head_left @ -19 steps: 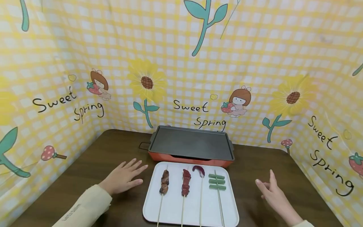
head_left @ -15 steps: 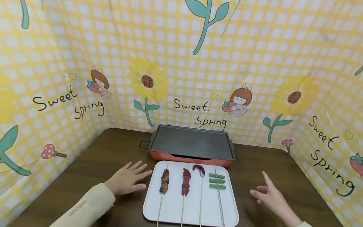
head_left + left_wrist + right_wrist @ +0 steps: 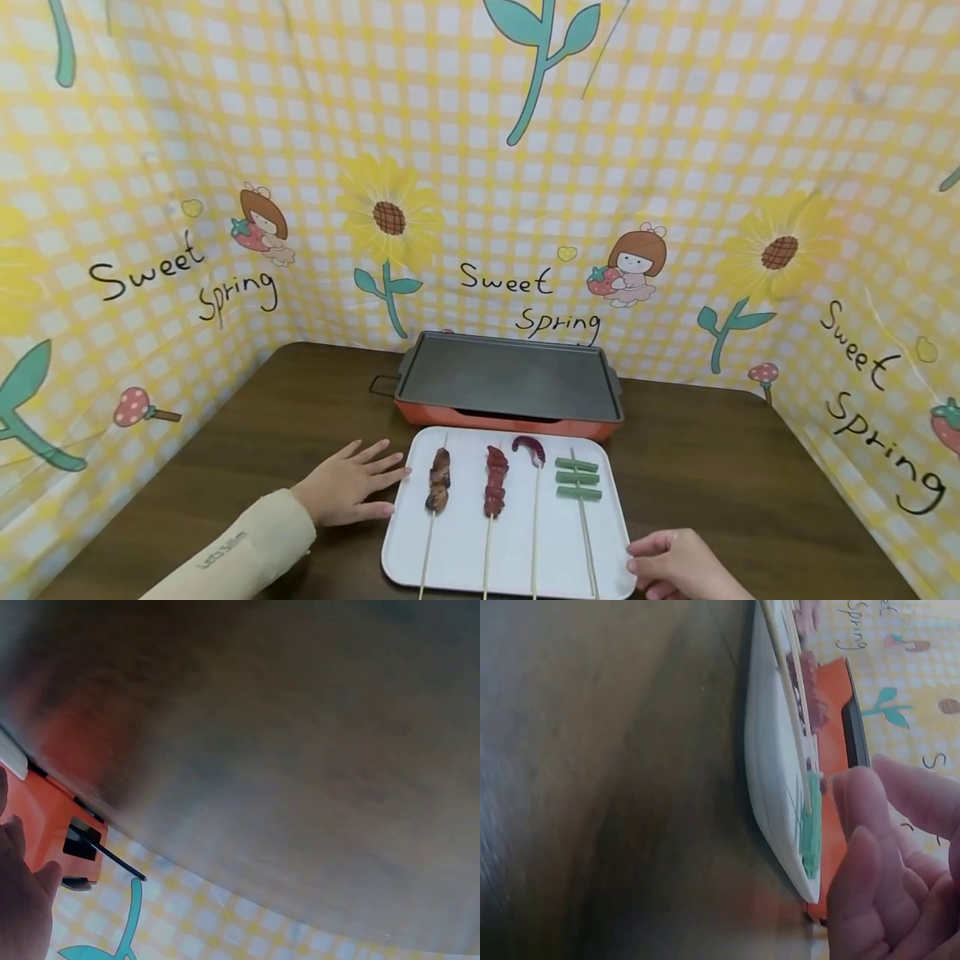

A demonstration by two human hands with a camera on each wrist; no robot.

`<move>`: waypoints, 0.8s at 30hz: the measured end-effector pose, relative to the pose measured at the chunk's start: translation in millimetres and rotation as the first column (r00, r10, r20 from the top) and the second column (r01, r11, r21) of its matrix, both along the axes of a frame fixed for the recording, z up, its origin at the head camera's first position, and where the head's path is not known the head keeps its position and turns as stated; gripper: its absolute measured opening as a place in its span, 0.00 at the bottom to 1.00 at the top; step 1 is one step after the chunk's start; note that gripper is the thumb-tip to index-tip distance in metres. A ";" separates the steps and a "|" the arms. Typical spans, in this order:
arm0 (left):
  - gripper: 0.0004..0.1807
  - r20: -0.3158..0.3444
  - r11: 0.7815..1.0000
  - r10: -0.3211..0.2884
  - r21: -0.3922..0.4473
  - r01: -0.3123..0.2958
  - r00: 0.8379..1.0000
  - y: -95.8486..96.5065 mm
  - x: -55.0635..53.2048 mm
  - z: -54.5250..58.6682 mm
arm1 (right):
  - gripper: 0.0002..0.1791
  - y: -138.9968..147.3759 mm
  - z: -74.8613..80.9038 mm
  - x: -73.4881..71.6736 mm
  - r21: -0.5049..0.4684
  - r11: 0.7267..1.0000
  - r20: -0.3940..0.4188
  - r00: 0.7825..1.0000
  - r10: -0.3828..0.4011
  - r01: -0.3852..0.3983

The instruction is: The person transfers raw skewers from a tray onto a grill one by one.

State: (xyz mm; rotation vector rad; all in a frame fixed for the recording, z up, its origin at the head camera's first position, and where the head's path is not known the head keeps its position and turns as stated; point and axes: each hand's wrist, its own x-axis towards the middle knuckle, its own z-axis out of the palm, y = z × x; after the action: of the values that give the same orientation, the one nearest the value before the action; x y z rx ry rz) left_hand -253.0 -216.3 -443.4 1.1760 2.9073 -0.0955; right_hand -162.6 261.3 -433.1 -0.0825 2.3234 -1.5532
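Note:
A white rectangular tray [image 3: 517, 550] bears a row of skewers: browned meat [image 3: 438, 481] on the left, red meat [image 3: 495, 481], a dark red curled piece [image 3: 529, 450], and green stalks [image 3: 577, 479] on the right. My left hand [image 3: 348, 487] lies palm down with fingers spread, its fingertips at the tray's left rim. At the lower right rim is my right hand [image 3: 678, 565], fingers loosely bent, tips at the edge; whether they touch it cannot be told. In the right wrist view, the right fingers [image 3: 866, 802] show nothing between them.
Just behind the tray stands an orange electric griddle [image 3: 510, 383] with a dark flat plate. A thin black wire handle [image 3: 382, 384] sticks out on its left. The dark wooden table [image 3: 712, 450] ends at a yellow checked cloth [image 3: 495, 208] at the back and sides.
My left hand has moved right to the tray's left rim. My right hand has come down and left to the tray's lower right edge, its pointing finger now bent.

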 end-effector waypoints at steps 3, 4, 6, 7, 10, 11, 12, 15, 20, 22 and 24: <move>0.34 -0.008 1.000 -0.001 -0.013 0.000 1.000 1.1 -0.2 -0.6 | 0.18 -4.6 -5.5 2.3 -0.017 0.999 -0.014 0.999 0.036 -0.036; 0.34 -0.008 1.000 0.001 -0.020 -0.001 1.000 1.2 0.0 -0.5 | 0.17 -6.5 -7.2 2.8 -0.006 0.999 -0.024 0.999 0.049 -0.049; 0.34 0.002 0.999 0.010 -0.031 -0.010 1.000 1.6 1.2 0.1 | 0.15 -11.1 -9.5 3.4 0.037 0.997 -0.037 0.997 0.070 -0.068; 0.35 0.004 0.999 0.013 -0.038 -0.012 1.000 1.7 1.8 0.6 | 0.14 -13.7 -10.3 3.8 0.060 0.995 -0.042 0.996 0.076 -0.074; 0.36 -0.005 0.999 0.009 -0.048 -0.009 1.000 2.0 2.7 0.3 | 0.11 -19.2 -11.5 5.4 0.102 0.992 -0.048 0.995 0.083 -0.078; 0.36 -0.008 0.999 0.006 -0.047 -0.007 1.000 2.4 3.0 0.8 | 0.11 -20.7 -11.6 5.9 0.104 0.992 -0.045 0.996 0.080 -0.075; 0.37 -0.010 0.999 0.006 -0.043 -0.007 1.000 3.0 3.1 1.5 | 0.11 -22.1 -12.0 6.1 0.106 0.992 -0.046 0.996 0.075 -0.069; 0.37 -0.009 1.000 0.009 -0.024 -0.009 1.000 4.2 3.1 3.6 | 0.10 -26.1 -14.4 6.3 0.123 0.991 -0.062 0.996 0.069 -0.061; 0.40 -0.003 0.998 0.015 -0.055 -0.015 1.000 5.1 3.6 4.4 | 0.07 -33.7 -20.4 6.8 0.180 0.982 -0.063 0.996 0.060 -0.048; 0.41 -0.013 0.997 0.010 -0.082 -0.012 1.000 6.4 3.9 3.7 | 0.06 -35.9 -22.4 7.6 0.174 0.984 -0.032 0.998 0.048 -0.041; 0.42 -0.021 0.995 0.004 -0.103 -0.006 1.000 8.6 4.6 4.2 | 0.05 -38.1 -24.0 8.2 0.171 0.985 0.012 1.000 0.027 -0.028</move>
State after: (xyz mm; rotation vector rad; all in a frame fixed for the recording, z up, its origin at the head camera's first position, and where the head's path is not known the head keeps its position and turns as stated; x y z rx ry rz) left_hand -248.4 -207.7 -439.3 1.1585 2.8836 -0.2561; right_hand -154.4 223.3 -457.0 -0.0646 2.4267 -1.3317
